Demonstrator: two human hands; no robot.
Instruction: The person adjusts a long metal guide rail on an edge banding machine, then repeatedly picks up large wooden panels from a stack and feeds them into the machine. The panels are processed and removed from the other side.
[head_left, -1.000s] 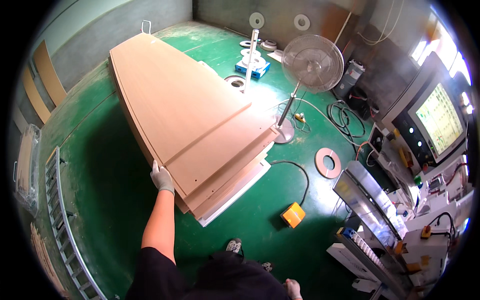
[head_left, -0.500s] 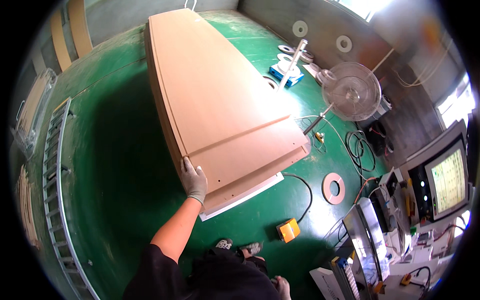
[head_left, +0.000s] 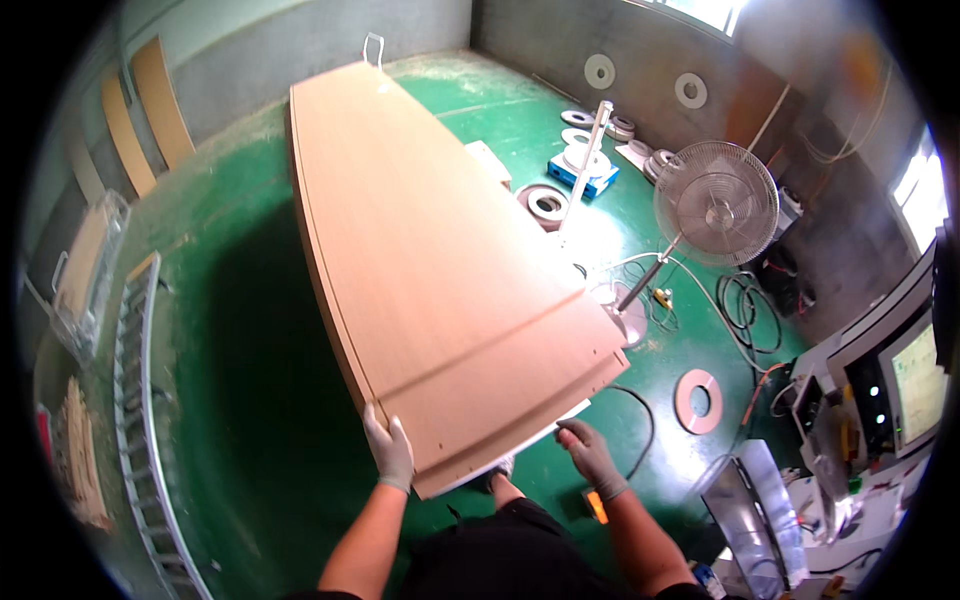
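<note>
A long stack of light-brown wood panels (head_left: 420, 230) stretches away in front of me, with small drilled holes near its close end. My left hand (head_left: 390, 448), in a pale glove, grips the left edge of the top panel near the close corner. A white sheet edge (head_left: 545, 432) shows under the stack at the front. Just beside that edge is my right hand (head_left: 592, 455), also gloved, its fingers curled in. Whether it pinches anything cannot be made out.
A pedestal fan (head_left: 716, 205) stands right of the stack, with cables (head_left: 745, 305) on the green floor. A ring-shaped roll (head_left: 698, 402) lies closer. An aluminium ladder (head_left: 135, 400) is on the left. At the right are a machine with a screen (head_left: 915, 385) and an orange box (head_left: 596, 505).
My right hand has risen from low beside my body to the front edge of the stack. My left hand stays at the left corner. The view has tilted up and my body is closer.
</note>
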